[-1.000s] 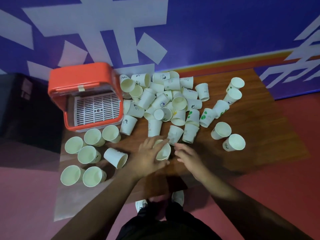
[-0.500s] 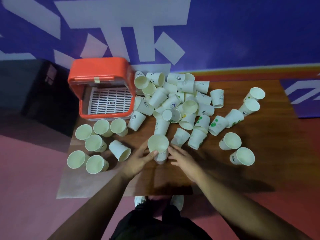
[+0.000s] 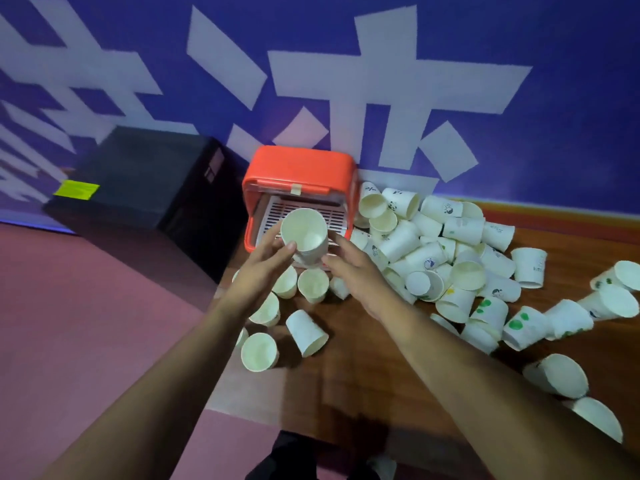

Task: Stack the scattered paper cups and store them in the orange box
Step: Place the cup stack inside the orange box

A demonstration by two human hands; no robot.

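Orange box (image 3: 299, 171) stands open toward you with a white slotted tray (image 3: 332, 216) inside. Your left hand (image 3: 263, 268) pinches a plain white paper cup (image 3: 304, 235), mouth facing you, before that opening. Your right hand (image 3: 353, 268) reaches just beside the cup, and I cannot tell whether it grips.

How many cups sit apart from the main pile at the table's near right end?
2. One cup sits just right of the right forearm; the second cup is beside it, nearer the camera. The forearm may hide others.
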